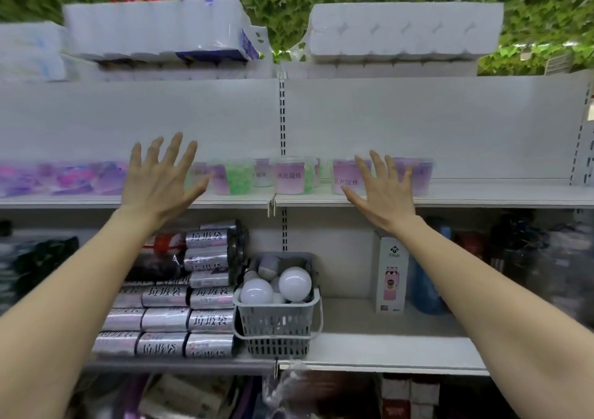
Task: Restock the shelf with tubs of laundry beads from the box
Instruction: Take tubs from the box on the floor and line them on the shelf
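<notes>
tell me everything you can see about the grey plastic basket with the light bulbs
The grey plastic basket has slotted walls and a paler rim, with a loop handle folded down across its front. It stands upright on the white lower shelf, near the front edge. It holds white round light bulbs, two of them on top. Its left side appears to sit against the stacked silver rolls.

This is looking like a shop aisle: white slotted shelving [282, 119] is carrying stock in multiples, with wrapped toilet-paper packs [405, 29] sitting on top, matching labelled tubs [289, 176] lining the middle level, and bin-bag rolls [165, 320] piling up lower left beside a basket [276, 332] holding loose light bulbs [294, 283].
</notes>
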Demonstrator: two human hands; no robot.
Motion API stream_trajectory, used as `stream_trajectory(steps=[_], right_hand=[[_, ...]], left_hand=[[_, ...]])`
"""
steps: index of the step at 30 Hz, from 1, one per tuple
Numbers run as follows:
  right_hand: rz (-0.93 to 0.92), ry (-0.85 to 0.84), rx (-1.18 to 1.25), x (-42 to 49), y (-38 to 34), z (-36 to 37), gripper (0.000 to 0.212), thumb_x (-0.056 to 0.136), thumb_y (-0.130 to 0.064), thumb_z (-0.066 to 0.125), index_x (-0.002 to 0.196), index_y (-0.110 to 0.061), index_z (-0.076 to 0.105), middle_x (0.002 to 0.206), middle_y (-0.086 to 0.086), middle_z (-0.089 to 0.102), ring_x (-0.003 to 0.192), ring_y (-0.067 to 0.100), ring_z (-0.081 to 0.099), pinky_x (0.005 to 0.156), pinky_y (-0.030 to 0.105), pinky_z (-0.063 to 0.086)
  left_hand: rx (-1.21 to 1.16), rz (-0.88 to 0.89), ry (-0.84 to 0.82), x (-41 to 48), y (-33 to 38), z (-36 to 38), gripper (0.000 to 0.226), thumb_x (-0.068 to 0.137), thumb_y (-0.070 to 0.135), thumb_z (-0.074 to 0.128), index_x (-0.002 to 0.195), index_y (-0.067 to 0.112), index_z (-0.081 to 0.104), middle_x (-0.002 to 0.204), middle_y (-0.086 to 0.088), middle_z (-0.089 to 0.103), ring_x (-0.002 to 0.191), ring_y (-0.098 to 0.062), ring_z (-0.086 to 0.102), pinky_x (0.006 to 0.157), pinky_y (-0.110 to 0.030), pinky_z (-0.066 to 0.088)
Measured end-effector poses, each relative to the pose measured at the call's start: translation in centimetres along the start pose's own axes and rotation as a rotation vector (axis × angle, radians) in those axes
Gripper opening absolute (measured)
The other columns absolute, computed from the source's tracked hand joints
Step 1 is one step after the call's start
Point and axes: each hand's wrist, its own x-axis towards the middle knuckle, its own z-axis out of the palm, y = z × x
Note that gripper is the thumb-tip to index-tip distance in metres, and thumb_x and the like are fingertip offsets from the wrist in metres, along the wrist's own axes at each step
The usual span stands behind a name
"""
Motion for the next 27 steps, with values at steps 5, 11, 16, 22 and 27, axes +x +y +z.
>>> stream_trajectory(steps=[5, 11, 16, 22, 27], right_hand=[[-0.074, -0.036, 0.061, -2.4, -1.6, -0.1, 0.079, 0.084, -0.072, 0.007, 0.151, -0.029, 0.007, 0.159, 0.005, 0.004, 0.146, 0.029, 0.004, 0.113, 0.058, 0.002], [-0.161, -0.11, 0.119, -5.4, -5.0, 0.3, 0.084, 0.082, -0.074, 0.002, 0.151, -0.026, 0.01, 0.159, 0.008, 0.006, 0.146, 0.031, 0.007, 0.112, 0.059, 0.005], [-0.274, -0.131, 0.168, -7.0, -10.1, 0.2, 0.093, 0.072, -0.07, -0.009, 0.151, -0.025, 0.011, 0.158, 0.008, 0.009, 0.145, 0.032, 0.009, 0.111, 0.061, 0.006], [-0.317, -0.119, 0.259, -8.1, -17.9, -0.1, 0.093, 0.073, -0.071, -0.007, 0.151, -0.025, 0.01, 0.158, 0.007, 0.01, 0.145, 0.029, 0.008, 0.111, 0.061, 0.004], [-0.335, -0.132, 0.301, -8.3, -26.1, -1.0, 0.083, 0.084, -0.073, 0.006, 0.152, -0.024, 0.006, 0.159, 0.008, 0.006, 0.146, 0.029, 0.006, 0.112, 0.06, 0.004]], left_hand=[[0.035, -0.07, -0.063, -4.7, -1.0, -2.5, 0.077, 0.089, 0.066, 0.017, 0.146, 0.015, 0.029, 0.152, -0.013, 0.026, 0.135, -0.039, 0.028, 0.108, -0.055, 0.016], [0.15, -0.148, -0.163, -11.5, -2.6, -5.3, 0.069, 0.092, 0.056, 0.028, 0.149, 0.019, 0.017, 0.156, -0.009, 0.017, 0.14, -0.033, 0.02, 0.11, -0.05, 0.014], [0.186, -0.21, -0.179, -15.0, -6.5, -7.3, 0.074, 0.091, 0.061, 0.016, 0.145, 0.012, 0.029, 0.15, -0.016, 0.03, 0.132, -0.039, 0.03, 0.106, -0.054, 0.023], [0.216, -0.275, -0.224, -19.3, -12.0, -7.6, 0.067, 0.094, 0.055, 0.025, 0.149, 0.018, 0.015, 0.155, -0.01, 0.017, 0.14, -0.033, 0.019, 0.11, -0.053, 0.015], [0.219, -0.318, -0.24, -21.4, -19.1, -8.4, 0.067, 0.093, 0.055, 0.022, 0.15, 0.02, 0.011, 0.157, -0.008, 0.01, 0.142, -0.031, 0.014, 0.112, -0.051, 0.01]])
